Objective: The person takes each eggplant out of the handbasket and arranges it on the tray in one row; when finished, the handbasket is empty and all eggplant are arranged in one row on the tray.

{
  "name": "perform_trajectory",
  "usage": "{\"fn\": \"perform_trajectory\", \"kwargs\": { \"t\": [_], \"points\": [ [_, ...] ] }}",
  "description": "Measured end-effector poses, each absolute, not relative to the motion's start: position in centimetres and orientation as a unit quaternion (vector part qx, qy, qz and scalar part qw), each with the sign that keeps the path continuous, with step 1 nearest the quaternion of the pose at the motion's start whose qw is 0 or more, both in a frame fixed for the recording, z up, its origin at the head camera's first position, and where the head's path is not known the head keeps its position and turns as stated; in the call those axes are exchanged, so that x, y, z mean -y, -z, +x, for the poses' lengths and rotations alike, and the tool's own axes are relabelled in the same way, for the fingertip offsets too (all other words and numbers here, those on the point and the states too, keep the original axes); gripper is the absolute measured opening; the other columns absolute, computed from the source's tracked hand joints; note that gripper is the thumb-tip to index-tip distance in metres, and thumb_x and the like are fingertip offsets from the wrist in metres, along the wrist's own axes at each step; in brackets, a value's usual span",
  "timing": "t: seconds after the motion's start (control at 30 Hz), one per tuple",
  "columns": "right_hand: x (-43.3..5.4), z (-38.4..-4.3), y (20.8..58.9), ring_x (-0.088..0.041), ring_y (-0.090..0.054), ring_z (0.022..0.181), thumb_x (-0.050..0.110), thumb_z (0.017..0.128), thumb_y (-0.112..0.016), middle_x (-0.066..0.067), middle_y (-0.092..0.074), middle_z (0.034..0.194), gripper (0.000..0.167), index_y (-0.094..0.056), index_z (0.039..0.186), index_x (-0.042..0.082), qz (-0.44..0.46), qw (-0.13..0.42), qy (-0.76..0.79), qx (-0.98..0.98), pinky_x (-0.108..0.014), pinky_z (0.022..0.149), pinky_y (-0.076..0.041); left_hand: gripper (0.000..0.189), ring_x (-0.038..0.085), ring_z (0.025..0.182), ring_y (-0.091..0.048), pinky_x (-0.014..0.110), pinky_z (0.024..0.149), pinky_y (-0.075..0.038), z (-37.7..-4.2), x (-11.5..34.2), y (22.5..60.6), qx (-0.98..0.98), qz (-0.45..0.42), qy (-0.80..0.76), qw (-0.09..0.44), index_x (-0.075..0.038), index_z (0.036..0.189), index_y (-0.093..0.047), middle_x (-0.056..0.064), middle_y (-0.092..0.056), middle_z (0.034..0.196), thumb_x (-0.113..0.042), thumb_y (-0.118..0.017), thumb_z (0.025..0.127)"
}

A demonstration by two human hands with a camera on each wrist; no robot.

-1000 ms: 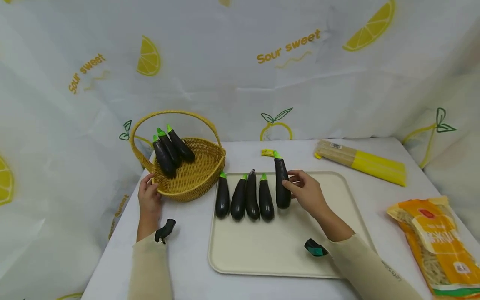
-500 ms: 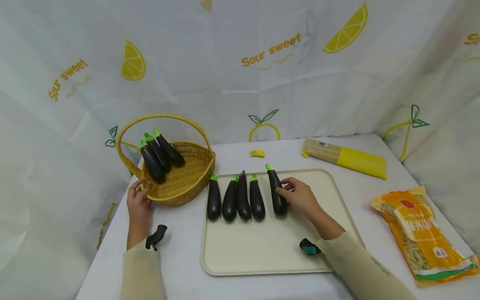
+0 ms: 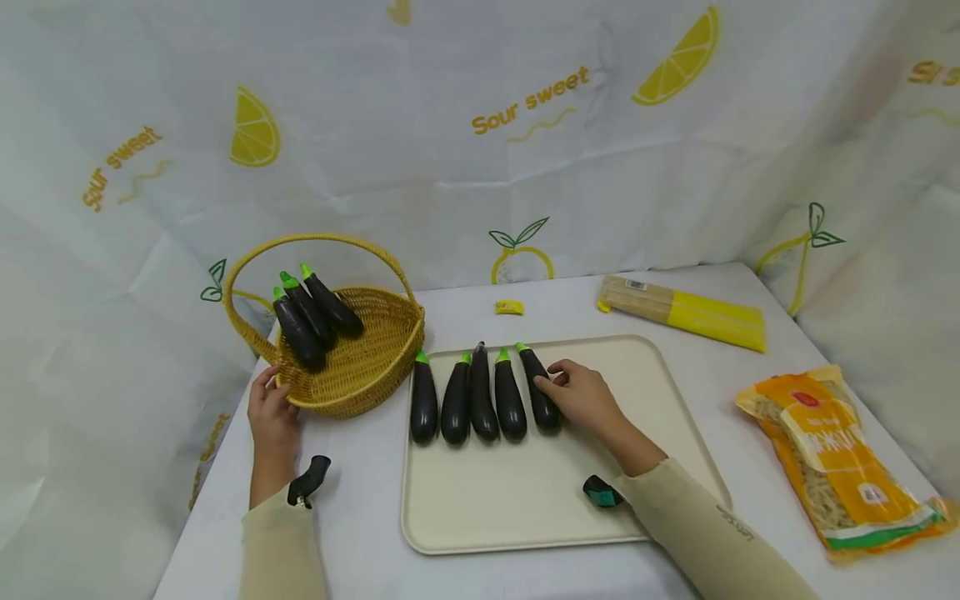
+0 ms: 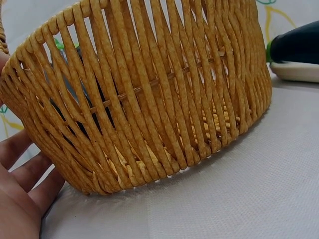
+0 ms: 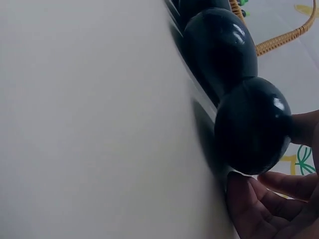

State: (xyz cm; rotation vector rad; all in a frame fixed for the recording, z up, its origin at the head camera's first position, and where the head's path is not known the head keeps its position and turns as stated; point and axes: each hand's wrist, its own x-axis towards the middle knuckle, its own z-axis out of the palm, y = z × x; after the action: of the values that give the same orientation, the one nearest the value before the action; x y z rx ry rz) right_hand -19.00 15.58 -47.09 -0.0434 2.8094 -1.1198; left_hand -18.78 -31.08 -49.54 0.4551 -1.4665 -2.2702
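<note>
With thumb and fingers, my right hand (image 3: 585, 398) holds an eggplant (image 3: 538, 392) at the right end of a row on a cream tray (image 3: 525, 508). Its green stem points toward the back. In the right wrist view the rounded end of this eggplant (image 5: 253, 127) sits between thumb and fingers, low over the tray. Several more eggplants (image 3: 454, 404) lie side by side to its left. My left hand (image 3: 273, 421) grips the left side of a wicker basket (image 3: 352, 400); the left wrist view shows fingers (image 4: 30, 174) against its outer wall. Three eggplants (image 3: 300, 333) lean inside the basket.
A small yellow packet (image 3: 509, 307) lies behind the tray. At the back right is a long pack with a yellow end (image 3: 712, 321). An orange bag (image 3: 840, 467) lies right of the tray. A lemon-printed white curtain (image 3: 420, 108) hangs behind the table.
My right hand has lowered the eggplant onto the tray and shifted it left, closer to the row. My left hand stays on the basket. The head view has turned slightly right.
</note>
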Motion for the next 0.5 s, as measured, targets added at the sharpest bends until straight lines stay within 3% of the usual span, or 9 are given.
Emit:
{"fn": "perform_trajectory", "kwargs": {
  "t": [0.13,0.33,0.5],
  "points": [
    [-15.8,-18.6,46.9,-0.024,-0.062,0.091,0.053,0.092,-0.058,-0.007,-0.067,0.102,0.056,-0.061,0.124,0.007,-0.005,0.056,0.367,-0.929,-0.043,0.079,-0.048,0.033,0.019,0.106,-0.047,0.021,0.073,-0.042,-19.0,30.9,49.7,0.525,0.160,0.814,0.192,-0.014,0.129,-0.051,0.008,-0.044,0.138,-0.005,-0.043,0.098],
    [-15.9,-18.5,45.4,-0.017,-0.061,0.075,0.046,0.092,-0.062,-0.006,-0.067,0.100,0.051,-0.061,0.123,0.006,-0.018,0.042,0.364,-0.930,-0.038,0.071,-0.049,0.033,0.020,0.109,-0.047,0.021,0.075,-0.043,-19.1,30.7,49.5,0.517,0.160,0.819,0.188,-0.013,0.129,-0.051,0.008,-0.045,0.137,-0.005,-0.043,0.098],
    [-13.9,-19.7,43.5,-0.017,-0.062,0.081,0.046,0.091,-0.064,-0.003,-0.066,0.099,0.051,-0.062,0.124,0.007,-0.055,0.031,0.354,-0.933,-0.036,0.070,-0.050,0.033,0.020,0.114,-0.049,0.022,0.082,-0.045,-18.4,31.6,49.4,0.506,0.157,0.827,0.189,-0.013,0.130,-0.051,0.008,-0.045,0.135,-0.005,-0.046,0.098]
  ]
}}
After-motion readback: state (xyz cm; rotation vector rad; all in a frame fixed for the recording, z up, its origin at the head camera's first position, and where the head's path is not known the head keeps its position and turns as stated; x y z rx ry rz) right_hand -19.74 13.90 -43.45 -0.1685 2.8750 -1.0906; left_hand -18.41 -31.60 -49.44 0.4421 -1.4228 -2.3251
